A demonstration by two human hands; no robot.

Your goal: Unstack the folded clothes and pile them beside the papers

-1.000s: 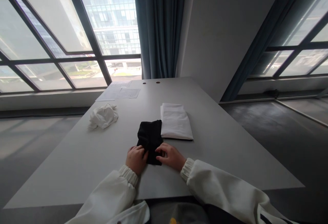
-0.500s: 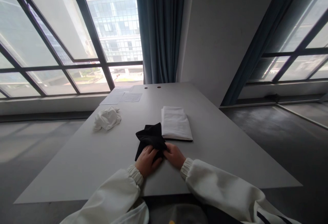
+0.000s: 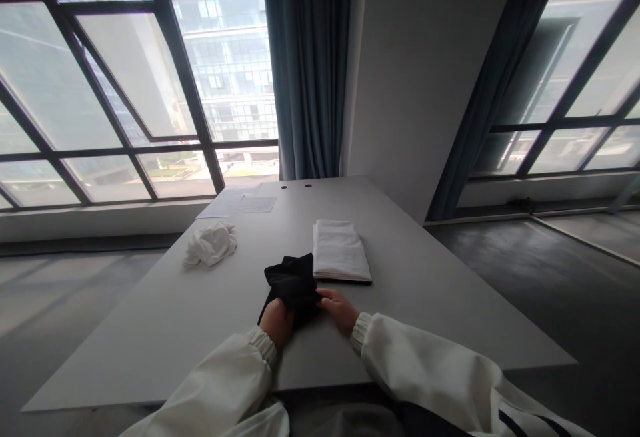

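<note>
Windows [image 3: 133, 70] are standing beyond a white counter [image 3: 425, 343]. Leftmost on it, a crumpled white cloth [image 3: 213, 245] is lying near papers [image 3: 257, 205]. Left hand [image 3: 277, 323] is resting at the black cloth [image 3: 295, 282], fingers hiding under a fold; cannot tell how far they're curling. Black cloth is bunching up between both hands, near the counter's front. Right hand [image 3: 341, 310] is pinching its right edge, fingers nearly meeting. Folded white stack [image 3: 340, 250] is sitting just beyond, dark layer showing underneath.

Single head-worn view, forward and down along the table [image 3: 210, 310] toward the windows [image 3: 135, 77], hands [image 3: 341, 310] at close range.
</note>
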